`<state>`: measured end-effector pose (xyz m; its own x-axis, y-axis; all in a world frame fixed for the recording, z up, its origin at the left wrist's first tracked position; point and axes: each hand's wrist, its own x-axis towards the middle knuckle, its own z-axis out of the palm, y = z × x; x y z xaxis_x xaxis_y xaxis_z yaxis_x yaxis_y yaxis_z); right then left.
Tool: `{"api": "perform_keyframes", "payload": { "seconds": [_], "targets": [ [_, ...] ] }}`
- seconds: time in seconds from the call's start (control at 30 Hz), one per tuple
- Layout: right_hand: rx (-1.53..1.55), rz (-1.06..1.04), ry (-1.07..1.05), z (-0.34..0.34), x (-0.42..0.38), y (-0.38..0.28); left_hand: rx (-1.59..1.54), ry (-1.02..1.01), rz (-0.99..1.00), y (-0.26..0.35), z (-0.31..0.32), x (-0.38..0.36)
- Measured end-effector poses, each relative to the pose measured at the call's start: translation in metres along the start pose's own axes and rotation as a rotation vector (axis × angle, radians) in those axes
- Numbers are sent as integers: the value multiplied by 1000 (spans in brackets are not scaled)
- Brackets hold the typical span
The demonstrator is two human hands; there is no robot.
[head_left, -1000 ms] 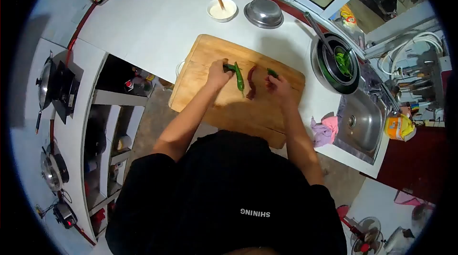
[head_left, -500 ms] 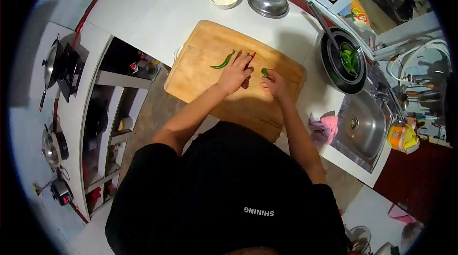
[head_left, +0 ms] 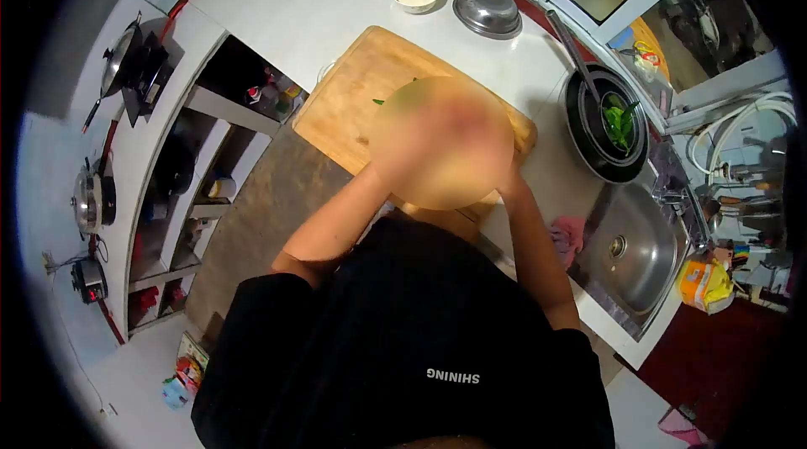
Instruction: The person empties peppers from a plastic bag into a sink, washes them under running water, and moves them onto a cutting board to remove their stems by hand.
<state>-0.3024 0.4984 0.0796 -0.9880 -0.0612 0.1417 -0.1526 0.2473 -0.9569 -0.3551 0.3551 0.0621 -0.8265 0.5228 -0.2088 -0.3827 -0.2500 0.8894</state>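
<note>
Pepper (head_left: 378,102) may roll if nudged by my left hand (head_left: 407,143); blur hides my fingers, whose pose I cannot tell.

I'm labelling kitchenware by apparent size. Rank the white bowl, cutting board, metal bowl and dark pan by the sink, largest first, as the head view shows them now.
1. Cutting board
2. Dark pan
3. Metal bowl
4. White bowl

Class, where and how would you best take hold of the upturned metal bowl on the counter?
Grip the metal bowl by its flared rim, probably from above on opposite sides: it lies dome up, and the smooth crown offers little purchase.
</note>
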Motion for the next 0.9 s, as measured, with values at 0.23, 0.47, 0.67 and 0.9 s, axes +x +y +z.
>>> {"api": "perform_keyframes", "payload": {
  "seconds": [0.23,0.47,0.67,0.9],
  "targets": [
    [-737,-281,20,-12,-13,-29,568,182,426,-2,26,-28],
    [-934,-235,-114,-16,-37,-60,318,166,361,10,42,-44],
    [-745,-201,-72,-28,-48,-62,-274,72,-11,23,57,-52],
    [-278,-476,96,-49,-80,-102,-600,-186,91,57,102,-91]
  ]
}}
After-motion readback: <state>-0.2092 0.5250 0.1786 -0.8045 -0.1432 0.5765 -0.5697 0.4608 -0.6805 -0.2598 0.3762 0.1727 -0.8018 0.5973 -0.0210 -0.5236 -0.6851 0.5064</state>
